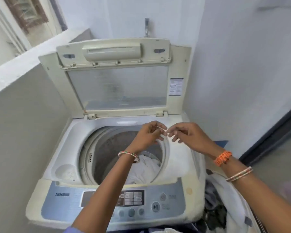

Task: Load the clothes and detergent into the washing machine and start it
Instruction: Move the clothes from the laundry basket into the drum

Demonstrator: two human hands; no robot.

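A top-loading washing machine (pixel 69 145) stands in front of me with its lid (pixel 118 84) raised upright. White cloth (pixel 146 169) lies in the bottom of the drum. Above the drum's right rim, my left hand (pixel 148 135) and my right hand (pixel 186 133) meet. Their fingertips pinch a small thin pale strip (pixel 161 129) between them; what it is I cannot tell. The control panel (pixel 158 199) with its buttons runs along the machine's near edge, partly under my left forearm.
A pile of white and dark clothes (pixel 222 207) sits at the machine's right side. A low wall (pixel 23 68) runs along the left. A tap (pixel 146 27) sticks out of the wall behind the lid. A dark door frame (pixel 275 128) is at right.
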